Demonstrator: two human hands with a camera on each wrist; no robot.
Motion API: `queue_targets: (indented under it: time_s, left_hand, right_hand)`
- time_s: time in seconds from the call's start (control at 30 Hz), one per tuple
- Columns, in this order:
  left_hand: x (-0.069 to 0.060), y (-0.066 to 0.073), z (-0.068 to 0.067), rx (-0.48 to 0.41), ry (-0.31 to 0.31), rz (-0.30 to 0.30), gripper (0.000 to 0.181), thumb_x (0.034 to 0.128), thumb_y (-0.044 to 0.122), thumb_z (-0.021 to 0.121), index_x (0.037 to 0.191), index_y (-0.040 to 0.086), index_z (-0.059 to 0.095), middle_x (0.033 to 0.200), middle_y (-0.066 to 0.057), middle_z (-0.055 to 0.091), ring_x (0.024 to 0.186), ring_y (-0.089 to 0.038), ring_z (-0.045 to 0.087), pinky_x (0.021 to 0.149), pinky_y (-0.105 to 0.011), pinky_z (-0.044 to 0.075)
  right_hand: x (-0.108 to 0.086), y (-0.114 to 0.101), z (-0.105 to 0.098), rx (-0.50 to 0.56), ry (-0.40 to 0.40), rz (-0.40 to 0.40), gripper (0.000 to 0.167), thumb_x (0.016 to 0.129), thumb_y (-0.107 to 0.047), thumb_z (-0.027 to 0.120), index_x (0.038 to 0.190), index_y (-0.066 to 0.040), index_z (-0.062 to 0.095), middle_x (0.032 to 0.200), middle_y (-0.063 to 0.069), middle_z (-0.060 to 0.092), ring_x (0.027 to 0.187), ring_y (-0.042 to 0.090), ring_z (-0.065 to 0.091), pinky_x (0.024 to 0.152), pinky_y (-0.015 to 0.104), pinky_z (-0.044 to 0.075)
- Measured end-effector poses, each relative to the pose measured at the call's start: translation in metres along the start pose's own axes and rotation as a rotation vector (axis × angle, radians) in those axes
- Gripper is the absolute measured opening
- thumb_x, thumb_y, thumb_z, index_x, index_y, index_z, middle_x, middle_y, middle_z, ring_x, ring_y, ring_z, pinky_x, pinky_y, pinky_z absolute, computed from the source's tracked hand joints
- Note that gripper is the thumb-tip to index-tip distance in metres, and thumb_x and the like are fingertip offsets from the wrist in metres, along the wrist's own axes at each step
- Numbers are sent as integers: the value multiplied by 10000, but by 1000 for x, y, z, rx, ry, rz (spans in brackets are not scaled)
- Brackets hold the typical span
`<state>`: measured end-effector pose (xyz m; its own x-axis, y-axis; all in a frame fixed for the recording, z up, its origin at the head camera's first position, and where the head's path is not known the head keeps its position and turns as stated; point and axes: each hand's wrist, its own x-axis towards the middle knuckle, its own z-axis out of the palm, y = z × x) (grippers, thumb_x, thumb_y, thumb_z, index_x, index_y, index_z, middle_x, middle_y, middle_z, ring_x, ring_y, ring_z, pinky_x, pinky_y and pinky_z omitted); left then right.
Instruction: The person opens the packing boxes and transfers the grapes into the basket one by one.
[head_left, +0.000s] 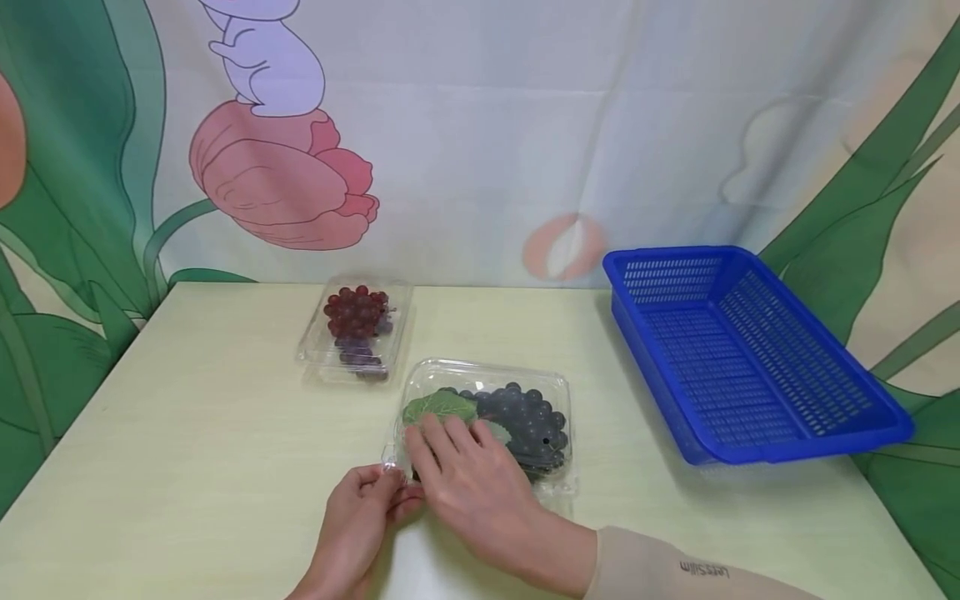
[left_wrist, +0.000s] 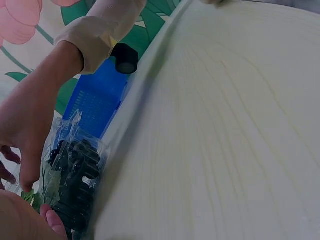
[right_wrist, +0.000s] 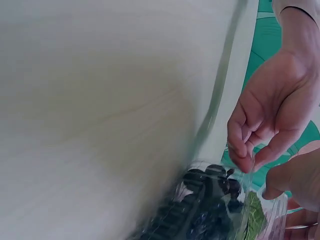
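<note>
A clear plastic box [head_left: 558, 392] with dark grapes [head_left: 525, 417] and green leaves [head_left: 438, 406] lies in front of the person at mid-table. The right hand [head_left: 480, 492] rests on the left part of its lid, fingers fairly straight. At the box's near left corner, the left hand [head_left: 360, 512] pinches the clear edge between thumb and fingers. In the right wrist view, the left hand [right_wrist: 272, 110] has its fingertips at the edge of the box, by the dark grapes [right_wrist: 205, 200]. The left wrist view shows the right hand [left_wrist: 25, 125] above the leaves.
Behind and to the left stands a second clear box [head_left: 401, 304] with red and purple grapes [head_left: 357, 313]. A blue plastic basket [head_left: 660, 367] sits at the right of the pale table [head_left: 225, 433]. A printed curtain [head_left: 450, 167] hangs behind.
</note>
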<state>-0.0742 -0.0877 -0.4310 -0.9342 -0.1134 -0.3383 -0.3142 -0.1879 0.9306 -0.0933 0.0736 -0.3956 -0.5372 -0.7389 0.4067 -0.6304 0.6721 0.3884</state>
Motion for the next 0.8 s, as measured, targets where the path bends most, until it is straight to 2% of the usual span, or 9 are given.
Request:
queue_targets:
  time_s: [0.2,0.4,0.67,0.8]
  left_hand:
    - [0,0,0,-19,-7,5,182,1057,30,501,1173,-88,424,864,-119,720,773,-121,724,723,-232,603]
    - [1,-1,-1,24,11,6,201,1053,47,527,1177,-95,458,843,-92,697,735,-97,683,680,-221,586]
    - [3,0,-3,51,-5,15,207,1058,52,525,1177,-105,459,866,-108,724,768,-114,715,726,-227,599]
    - [4,1,-5,56,-15,19,213,1056,45,529,1183,-109,456,871,-116,728,770,-120,720,739,-233,603]
  right_hand:
    - [-13,8,0,-6,-12,7,475,916,-104,589,1387,-50,561,1321,106,619,1089,234,587,793,306,488]
    - [-22,13,0,-16,7,9,433,966,-115,474,1377,-38,587,1321,113,637,1063,241,602,760,305,485]
    - [-33,18,1,5,3,14,434,944,-73,543,1375,-34,575,1303,118,633,1073,252,602,713,293,470]
    - [-38,21,2,26,17,26,428,926,-7,487,1346,-37,566,1255,116,615,1033,261,585,692,302,448]
